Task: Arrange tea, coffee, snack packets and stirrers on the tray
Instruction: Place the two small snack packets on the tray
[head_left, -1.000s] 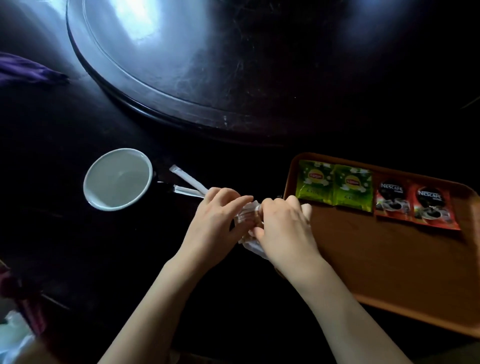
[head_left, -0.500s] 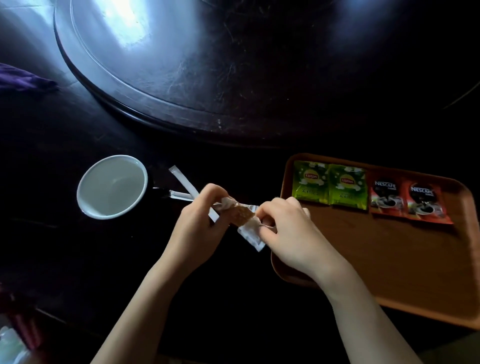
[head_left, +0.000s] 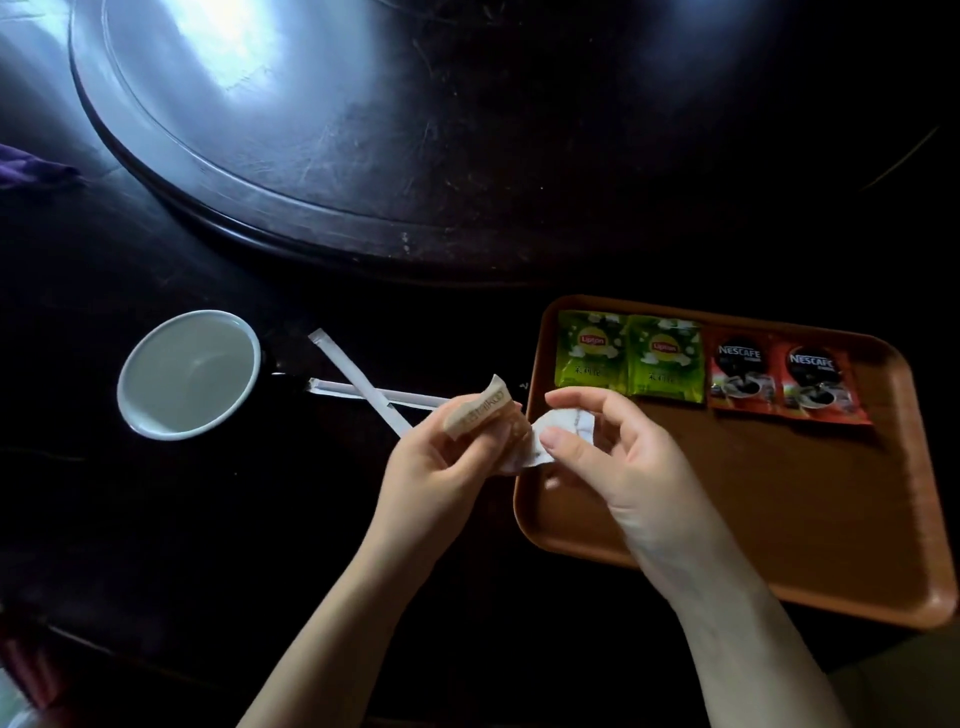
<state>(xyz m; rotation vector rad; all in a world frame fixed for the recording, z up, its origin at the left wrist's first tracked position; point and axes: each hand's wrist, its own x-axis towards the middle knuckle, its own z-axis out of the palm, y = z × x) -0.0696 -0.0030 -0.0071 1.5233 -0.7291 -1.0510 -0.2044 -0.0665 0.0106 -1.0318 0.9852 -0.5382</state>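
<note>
An orange-brown tray (head_left: 810, 519) lies at the right. Along its far edge sit two green Lipton tea sachets (head_left: 628, 356) and two red Nescafe coffee sachets (head_left: 779, 379) in a row. My left hand (head_left: 441, 462) grips one clear snack packet (head_left: 480, 413) with printed lettering, just left of the tray's corner. My right hand (head_left: 608, 452) pinches a second white snack packet (head_left: 563, 428) over the tray's left edge. Two white wrapped stirrers (head_left: 363, 387) lie crossed on the dark table between the cup and my hands.
A white cup (head_left: 189, 371) with a dark handle stands left of the stirrers. A large dark round turntable (head_left: 415, 130) fills the far side of the table. A purple cloth (head_left: 31, 169) lies at the far left.
My hands have drawn apart, each now holding its own snack packet. The right hand has moved right over the tray's edge.
</note>
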